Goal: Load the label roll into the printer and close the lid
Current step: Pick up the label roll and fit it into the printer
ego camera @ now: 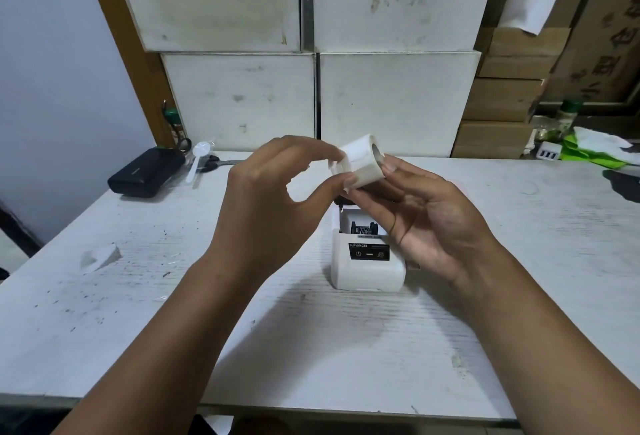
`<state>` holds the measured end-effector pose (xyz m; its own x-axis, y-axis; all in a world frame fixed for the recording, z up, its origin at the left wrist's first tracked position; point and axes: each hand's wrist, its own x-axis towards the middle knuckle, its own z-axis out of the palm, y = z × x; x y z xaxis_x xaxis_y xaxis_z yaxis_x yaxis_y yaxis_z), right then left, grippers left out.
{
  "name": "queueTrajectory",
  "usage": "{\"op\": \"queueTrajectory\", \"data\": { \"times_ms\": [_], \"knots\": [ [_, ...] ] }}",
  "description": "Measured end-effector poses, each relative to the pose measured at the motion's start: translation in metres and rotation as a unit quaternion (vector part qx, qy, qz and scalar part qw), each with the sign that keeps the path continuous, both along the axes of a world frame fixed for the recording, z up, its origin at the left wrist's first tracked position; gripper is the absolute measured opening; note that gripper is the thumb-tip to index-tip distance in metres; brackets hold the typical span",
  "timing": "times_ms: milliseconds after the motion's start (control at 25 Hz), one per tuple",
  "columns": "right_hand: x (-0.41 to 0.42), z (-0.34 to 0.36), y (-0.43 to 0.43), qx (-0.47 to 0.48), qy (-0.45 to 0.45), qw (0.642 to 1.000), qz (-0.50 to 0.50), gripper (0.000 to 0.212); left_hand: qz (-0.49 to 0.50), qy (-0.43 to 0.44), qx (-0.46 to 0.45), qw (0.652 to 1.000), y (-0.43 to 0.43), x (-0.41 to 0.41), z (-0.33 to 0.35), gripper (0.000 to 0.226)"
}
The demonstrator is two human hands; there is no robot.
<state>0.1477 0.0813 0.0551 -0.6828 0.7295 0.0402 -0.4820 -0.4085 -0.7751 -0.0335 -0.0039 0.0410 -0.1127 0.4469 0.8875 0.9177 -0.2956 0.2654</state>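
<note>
Head view: label roll [360, 164], white with a hollow core, is held in the air above the printer [367, 261], gripped by both hands. Left hand [273, 199] pinches the roll's near left edge between thumb and forefinger, remaining fingers curled. Right hand [426, 223], palm up, supports the roll at its fingertips, fingers loosely spread. Printer stands on the white table [138, 313], lid raised, inner compartment exposed. Black case [145, 173] lies far left.

Both hands, left hand [273, 199] and right hand [426, 219], hold label roll [360, 166] above open printer [367, 261].
</note>
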Motion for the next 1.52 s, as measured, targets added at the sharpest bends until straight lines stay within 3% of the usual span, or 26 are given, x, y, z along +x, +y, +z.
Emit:
{"op": "queueTrajectory", "data": {
  "times_ms": [200,360,520,680,880,1160,1360,1520],
  "knots": [
    [-0.002,0.001,-0.003,-0.012,-0.002,1.0,0.0,0.022,0.01,0.055,0.076,0.996,0.003,0.005,-0.011,0.008],
    [-0.002,0.002,-0.004,-0.01,-0.006,1.0,-0.009,0.021,0.02,0.068,0.062,0.996,0.006,0.009,-0.015,0.009],
    [-0.001,0.001,-0.004,-0.008,-0.007,1.0,-0.011,0.021,-0.008,-0.056,0.028,0.998,0.007,0.017,-0.018,0.001],
    [-0.001,0.001,-0.005,-0.011,-0.006,1.0,-0.009,0.022,-0.08,-0.23,-0.031,0.969,0.004,0.027,-0.016,0.008],
    [-0.001,0.003,-0.005,-0.016,-0.012,1.0,-0.007,0.022,-0.108,-0.31,-0.073,0.942,0.0,0.031,-0.006,0.022],
    [-0.001,0.001,-0.005,-0.003,-0.04,0.999,-0.014,0.023,-0.071,-0.261,-0.068,0.96,0.0,0.027,-0.003,0.01],
    [0.0,0.001,-0.004,-0.005,-0.05,0.999,-0.012,0.022,-0.062,-0.255,-0.029,0.964,0.003,0.021,0.003,0.014],
    [0.0,-0.003,0.0,-0.005,-0.053,0.999,-0.013,0.028,-0.008,-0.149,-0.017,0.989,0.006,0.01,0.003,0.026]
  ]
}}
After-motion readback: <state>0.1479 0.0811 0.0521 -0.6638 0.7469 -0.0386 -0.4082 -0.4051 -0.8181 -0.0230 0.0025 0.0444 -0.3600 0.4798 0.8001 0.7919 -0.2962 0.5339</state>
